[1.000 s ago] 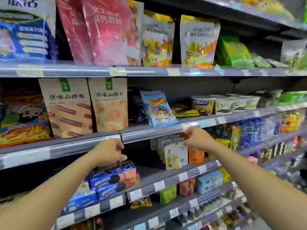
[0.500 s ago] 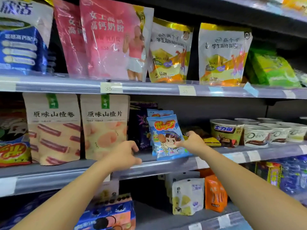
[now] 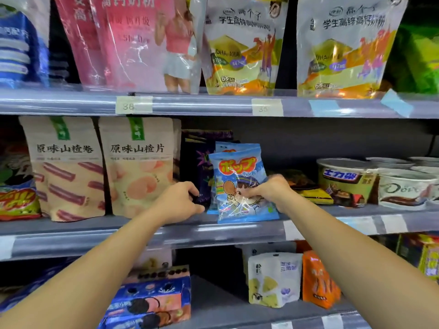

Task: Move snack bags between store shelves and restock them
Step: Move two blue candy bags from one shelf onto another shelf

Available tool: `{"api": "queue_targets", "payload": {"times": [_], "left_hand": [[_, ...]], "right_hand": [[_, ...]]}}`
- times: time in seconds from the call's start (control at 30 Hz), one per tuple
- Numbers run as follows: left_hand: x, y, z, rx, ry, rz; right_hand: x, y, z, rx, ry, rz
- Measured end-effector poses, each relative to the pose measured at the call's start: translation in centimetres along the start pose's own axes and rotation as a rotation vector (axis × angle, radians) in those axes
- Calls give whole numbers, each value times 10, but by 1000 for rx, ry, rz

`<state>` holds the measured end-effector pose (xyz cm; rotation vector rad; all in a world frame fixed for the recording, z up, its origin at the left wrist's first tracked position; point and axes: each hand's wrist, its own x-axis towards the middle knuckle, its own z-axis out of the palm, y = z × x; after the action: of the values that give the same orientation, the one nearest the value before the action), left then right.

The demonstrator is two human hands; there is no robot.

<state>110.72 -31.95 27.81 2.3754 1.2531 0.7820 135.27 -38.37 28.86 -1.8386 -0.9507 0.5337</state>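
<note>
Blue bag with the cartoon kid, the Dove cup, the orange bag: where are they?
blue bag (image 3: pixel 235 179), head view, front below the logo
Dove cup (image 3: pixel 405 189), head view, front label
orange bag (image 3: pixel 319 280), head view, middle of its front

Chocolate tubs (image 3: pixel 346 181) (two brands) in a row; cookie boxes (image 3: pixel 152 302) lower.
</note>
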Motion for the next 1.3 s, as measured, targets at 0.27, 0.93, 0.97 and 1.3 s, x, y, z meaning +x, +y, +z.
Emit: {"api": "queue_targets", "payload": {"times": [0.27,0.93,0.97,1.3], "left_hand": [[5,10,4,1,70,-18],[19,32,27,-218,144,-123],[21,36,31,-223,155,-136],[47,79,72,-183,126,-406]], "right_hand": [[-7,3,7,-217,171,-43],[1,12,-65,399,-31,-133],[0,15,-74,398,-18,-137],[-17,49,-128,443,60,-152]]}}
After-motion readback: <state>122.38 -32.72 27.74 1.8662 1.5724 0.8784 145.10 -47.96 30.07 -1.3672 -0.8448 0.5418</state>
